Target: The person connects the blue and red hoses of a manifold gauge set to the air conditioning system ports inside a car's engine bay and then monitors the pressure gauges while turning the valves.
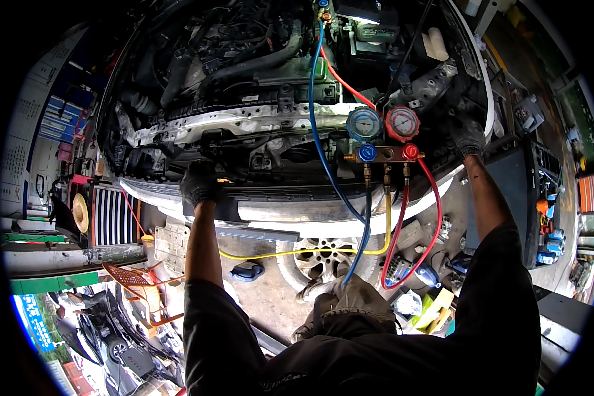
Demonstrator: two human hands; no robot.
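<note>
Spanning the nose of the car with both arms, this person has the left hand [199, 185] at 9 o'clock and the right hand [468, 135] between 2 and 3. The car itself fills everything from 9 round through 12 to 3, front bumper [264, 210] nearest the body. The wide spread probably gives a grip at both ends of that front edge, but that's just my read.

The blue dial [365, 123] and red dial [402, 123] sit side by side around 1:30, faces toward the wearer, I guess so they're easy to read. Their hoses dangle in slack loops, likely to leave reach: the blue hose [317, 125] runs up toward 12, the red hose [435, 204] swings down toward 5, and the yellow hose [264, 255] crosses above a wheel [330, 267] lying between 5 and 6.

Now the murky bits. Both hands look dark-gloved and their fingers vanish into shadow, so can't tell whether either one is gripping or just resting. No idea what's holding the dials up. The yellow hose disappears at the left forearm [203, 251], part of the red one hides behind the dials, and the blue loop's low end gets lost near the clothing at 6.
</note>
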